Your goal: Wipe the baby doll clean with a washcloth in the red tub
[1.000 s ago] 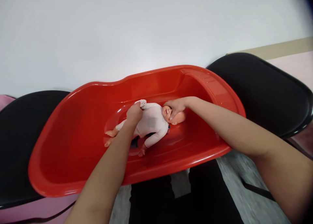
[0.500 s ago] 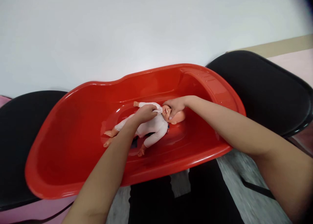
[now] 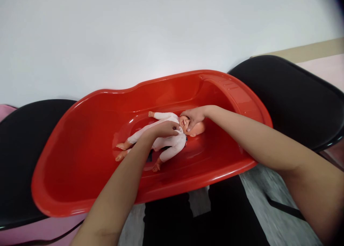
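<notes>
Overall, a plain white wall (image 3: 150,31) fills the upper part of the scene, with a beige strip (image 3: 301,48) along its foot at the right and grey floor (image 3: 255,188) below, beside the black-clothed legs (image 3: 172,221) of the person. A black chair (image 3: 21,149) stands at the left and another black chair (image 3: 292,106) at the right, and the ends of a glossy red tub (image 3: 80,160) overlap their seats. Inside the tub a doll (image 3: 176,143) in white clothes lies on its back, head to the right and bare feet to the left, its arms spread. Something dark shows by its body, too hidden to name. The right hand (image 3: 194,116) is clamped on the doll's head, thumb and fingers spread across it. The left hand (image 3: 168,128) has its fingers pinched together on a small white cloth (image 3: 180,131) by the doll's neck.
</notes>
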`<state>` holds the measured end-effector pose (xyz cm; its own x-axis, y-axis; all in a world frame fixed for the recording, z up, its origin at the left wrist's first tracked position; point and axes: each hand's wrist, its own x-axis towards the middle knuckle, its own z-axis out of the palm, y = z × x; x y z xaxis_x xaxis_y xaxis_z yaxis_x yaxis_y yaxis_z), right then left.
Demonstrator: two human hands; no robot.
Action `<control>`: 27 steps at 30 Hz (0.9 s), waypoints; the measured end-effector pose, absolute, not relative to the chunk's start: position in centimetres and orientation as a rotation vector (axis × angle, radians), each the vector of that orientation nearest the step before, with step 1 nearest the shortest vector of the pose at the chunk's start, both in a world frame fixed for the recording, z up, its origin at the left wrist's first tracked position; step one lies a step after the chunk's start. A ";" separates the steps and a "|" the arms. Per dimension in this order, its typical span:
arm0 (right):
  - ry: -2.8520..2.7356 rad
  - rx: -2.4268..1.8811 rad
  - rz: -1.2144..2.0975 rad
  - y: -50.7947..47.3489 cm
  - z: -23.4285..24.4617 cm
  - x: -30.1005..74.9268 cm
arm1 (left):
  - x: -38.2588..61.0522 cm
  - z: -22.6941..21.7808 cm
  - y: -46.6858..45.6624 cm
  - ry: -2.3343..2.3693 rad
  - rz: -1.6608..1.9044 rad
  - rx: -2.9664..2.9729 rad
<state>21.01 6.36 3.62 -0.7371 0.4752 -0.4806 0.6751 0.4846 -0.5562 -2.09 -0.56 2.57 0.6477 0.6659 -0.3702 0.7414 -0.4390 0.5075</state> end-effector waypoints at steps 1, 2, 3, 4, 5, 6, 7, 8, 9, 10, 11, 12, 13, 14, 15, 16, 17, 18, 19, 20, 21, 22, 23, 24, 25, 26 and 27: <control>2.475 0.982 -1.098 6.3 3.7 21.0 | -2.1 2.5 -0.5 1.078 -0.186 2.191; 2.479 0.981 -1.097 6.2 3.8 20.9 | -2.2 2.5 -0.3 1.077 -0.236 2.156; 2.482 0.978 -1.097 6.1 3.8 20.9 | -2.3 2.5 -0.2 1.090 -0.296 2.114; 2.485 0.972 -1.100 6.1 3.9 20.9 | -2.5 2.6 -0.1 1.119 -0.353 2.075; 2.487 0.967 -1.103 6.0 3.9 20.9 | -2.6 2.7 0.0 1.143 -0.410 2.033; 2.488 0.962 -1.107 6.0 3.9 20.9 | -2.8 2.8 0.0 1.161 -0.459 1.994; 2.488 0.960 -1.108 6.0 3.9 20.9 | -2.9 2.8 0.1 1.168 -0.499 1.963; 2.488 0.965 -1.104 6.0 3.8 21.0 | -3.1 2.9 0.1 1.170 -0.522 1.944; 2.486 0.967 -1.100 6.1 3.8 21.0 | -3.2 2.9 0.1 1.165 -0.531 1.933; 2.486 0.964 -1.100 6.1 3.7 21.0 | -3.2 2.9 0.1 1.156 -0.528 1.931; 2.488 0.952 -1.108 6.2 3.6 21.0 | -3.3 2.8 0.1 1.147 -0.519 1.931; 2.492 0.933 -1.119 6.2 3.6 21.0 | -3.3 2.7 0.0 1.141 -0.504 1.929; 2.500 0.915 -1.130 6.3 3.5 21.0 | -3.3 2.6 0.0 1.140 -0.485 1.925; 2.509 0.903 -1.139 6.3 3.5 21.0 | -3.3 2.5 -0.1 1.152 -0.464 1.919; 2.516 0.902 -1.142 6.3 3.5 21.0 | -3.2 2.4 -0.1 1.178 -0.446 1.919; 2.519 0.914 -1.138 6.3 3.5 21.0 | -3.1 2.4 -0.2 1.214 -0.429 1.927; 2.519 0.933 -1.132 6.3 3.5 21.0 | -2.9 2.3 -0.1 1.256 -0.412 1.948; 2.516 0.952 -1.127 6.4 3.4 21.0 | -2.8 2.2 -0.1 1.300 -0.398 1.984; 2.512 0.967 -1.124 6.4 3.4 21.0 | -2.6 2.1 0.0 1.341 -0.383 2.039; 2.508 0.977 -1.123 6.4 3.4 21.1 | -2.5 2.0 0.1 1.374 -0.363 2.104; 2.507 0.985 -1.121 6.4 3.3 21.1 | -2.4 1.9 0.2 1.397 -0.337 2.169; 2.508 0.992 -1.121 6.5 3.2 21.2 | -2.3 1.8 0.3 1.413 -0.311 2.223; 2.508 0.997 -1.121 6.5 3.2 21.2 | -2.2 1.7 0.3 1.420 -0.286 2.263; 2.508 1.003 -1.122 6.6 3.1 21.3 | -2.2 1.5 0.3 1.427 -0.255 2.291; 2.509 1.005 -1.124 6.6 3.1 21.3 | -2.3 1.3 0.2 1.438 -0.224 2.310; 2.509 1.001 -1.127 6.6 3.1 21.2 | -2.3 1.1 0.0 1.457 -0.203 2.324; 2.505 0.993 -1.126 6.6 3.1 21.2 | -2.4 0.8 -0.2 1.481 -0.194 2.339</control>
<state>21.22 6.60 3.11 -0.7472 0.4918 -0.4471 0.6609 0.4780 -0.5786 -2.42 -0.19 0.78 0.4400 0.8447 -0.3048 0.8946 -0.3831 0.2299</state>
